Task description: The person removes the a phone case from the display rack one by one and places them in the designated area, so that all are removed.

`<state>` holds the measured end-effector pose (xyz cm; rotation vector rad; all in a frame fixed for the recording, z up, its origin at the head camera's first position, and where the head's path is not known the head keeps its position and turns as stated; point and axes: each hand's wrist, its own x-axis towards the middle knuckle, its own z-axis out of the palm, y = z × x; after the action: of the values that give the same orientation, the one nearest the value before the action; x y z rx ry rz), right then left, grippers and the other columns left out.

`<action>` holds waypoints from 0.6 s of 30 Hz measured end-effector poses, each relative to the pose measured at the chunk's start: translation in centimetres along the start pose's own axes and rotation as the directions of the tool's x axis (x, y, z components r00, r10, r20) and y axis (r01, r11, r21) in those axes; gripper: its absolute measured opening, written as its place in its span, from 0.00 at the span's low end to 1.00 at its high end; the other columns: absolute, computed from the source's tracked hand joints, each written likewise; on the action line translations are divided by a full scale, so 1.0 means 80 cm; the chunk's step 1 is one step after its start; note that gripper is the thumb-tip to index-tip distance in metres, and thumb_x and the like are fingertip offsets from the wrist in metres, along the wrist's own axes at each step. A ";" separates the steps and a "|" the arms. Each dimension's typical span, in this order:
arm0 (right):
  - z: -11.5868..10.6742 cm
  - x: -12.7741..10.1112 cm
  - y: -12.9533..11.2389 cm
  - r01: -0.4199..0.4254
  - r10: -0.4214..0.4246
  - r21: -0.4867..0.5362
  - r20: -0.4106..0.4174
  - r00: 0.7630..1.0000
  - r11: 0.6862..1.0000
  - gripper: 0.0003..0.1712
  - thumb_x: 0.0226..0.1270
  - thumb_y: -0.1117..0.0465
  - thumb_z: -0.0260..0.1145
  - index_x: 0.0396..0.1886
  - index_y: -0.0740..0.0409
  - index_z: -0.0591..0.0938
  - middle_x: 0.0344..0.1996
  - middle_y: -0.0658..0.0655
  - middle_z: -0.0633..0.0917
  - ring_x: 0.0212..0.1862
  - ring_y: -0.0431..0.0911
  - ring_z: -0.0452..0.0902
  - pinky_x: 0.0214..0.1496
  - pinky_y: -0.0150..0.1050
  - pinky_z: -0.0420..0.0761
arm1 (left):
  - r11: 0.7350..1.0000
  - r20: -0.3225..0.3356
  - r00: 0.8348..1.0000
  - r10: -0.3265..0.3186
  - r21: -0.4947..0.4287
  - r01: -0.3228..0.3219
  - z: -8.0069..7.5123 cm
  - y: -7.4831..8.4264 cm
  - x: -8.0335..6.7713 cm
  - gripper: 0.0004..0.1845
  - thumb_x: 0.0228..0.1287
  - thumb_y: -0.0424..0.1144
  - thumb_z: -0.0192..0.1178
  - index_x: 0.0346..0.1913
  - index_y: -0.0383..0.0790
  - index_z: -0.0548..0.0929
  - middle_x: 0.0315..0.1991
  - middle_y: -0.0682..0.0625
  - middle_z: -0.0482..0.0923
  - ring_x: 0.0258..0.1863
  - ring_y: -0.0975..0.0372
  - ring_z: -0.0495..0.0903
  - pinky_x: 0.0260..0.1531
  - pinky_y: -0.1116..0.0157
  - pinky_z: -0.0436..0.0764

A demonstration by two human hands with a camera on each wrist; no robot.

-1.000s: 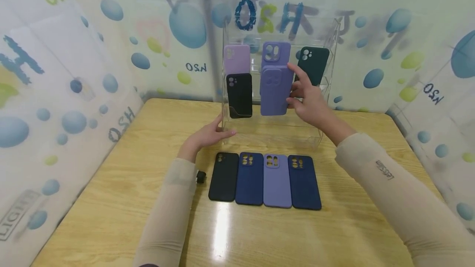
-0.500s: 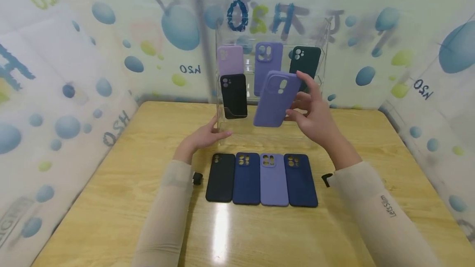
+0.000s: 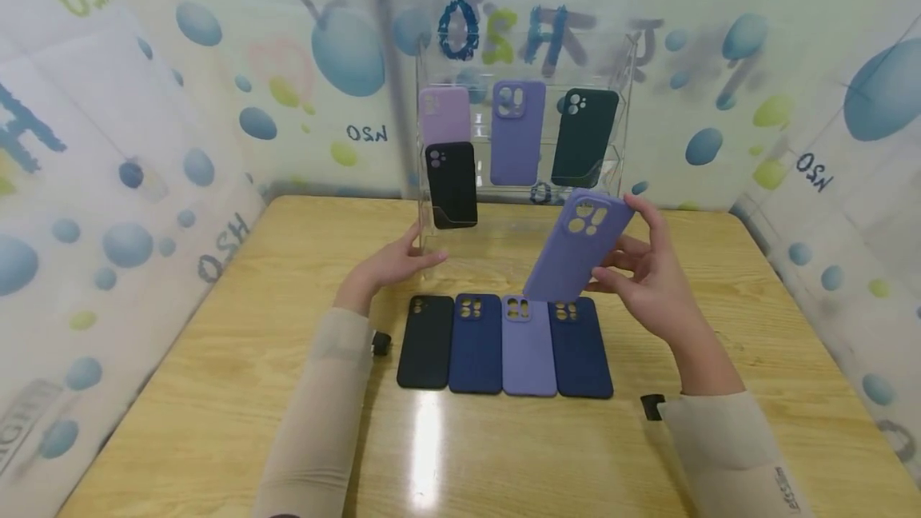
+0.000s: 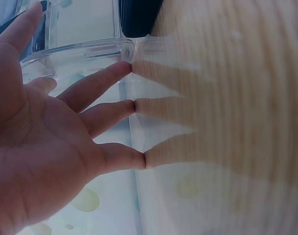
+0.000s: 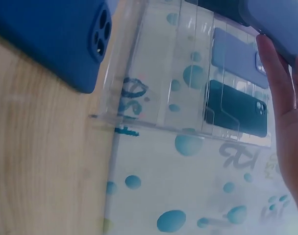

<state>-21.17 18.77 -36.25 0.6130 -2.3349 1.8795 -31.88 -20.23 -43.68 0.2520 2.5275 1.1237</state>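
My right hand (image 3: 651, 286) grips a purple phone case (image 3: 579, 250) by its right edge, tilted above the table in front of the clear acrylic stand (image 3: 514, 272). Its lower end overlaps the tops of the lying cases in the head view. In the right wrist view, part of the held phone case (image 5: 281, 24) shows at the top right. My left hand (image 3: 388, 264) is at the stand's lower left corner. Its fingers look spread in the left wrist view, several fingertips (image 4: 139, 159) touching the table beside the stand (image 4: 80, 48).
On the stand are a lilac case (image 3: 444, 114), a black case (image 3: 452, 186), a purple case (image 3: 516, 138) and a dark green case (image 3: 586, 138). Flat on the table lie a black case (image 3: 424, 342), two navy cases (image 3: 476, 346) and a purple case (image 3: 528, 350), side by side.
My right hand has moved the purple case away from the stand's lower row, down and to the right, tilting it. The left hand has stayed at the stand's corner.
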 end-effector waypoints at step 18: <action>-0.047 -0.060 0.022 -0.051 0.060 0.152 -0.057 0.997 0.987 0.55 0.63 0.81 0.60 0.77 0.36 0.46 0.51 0.50 0.85 0.44 0.45 0.88 0.38 0.44 0.88 | 1.000 0.009 1.000 0.010 -0.019 -0.010 0.000 -0.004 0.001 0.53 0.60 0.70 0.56 0.77 0.69 0.32 0.73 0.41 0.63 0.71 0.48 0.67 0.71 0.46 0.63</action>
<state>-18.05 23.84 -38.46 0.5006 -2.2101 2.0821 -31.93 -20.43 -43.94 0.2649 2.5090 1.1466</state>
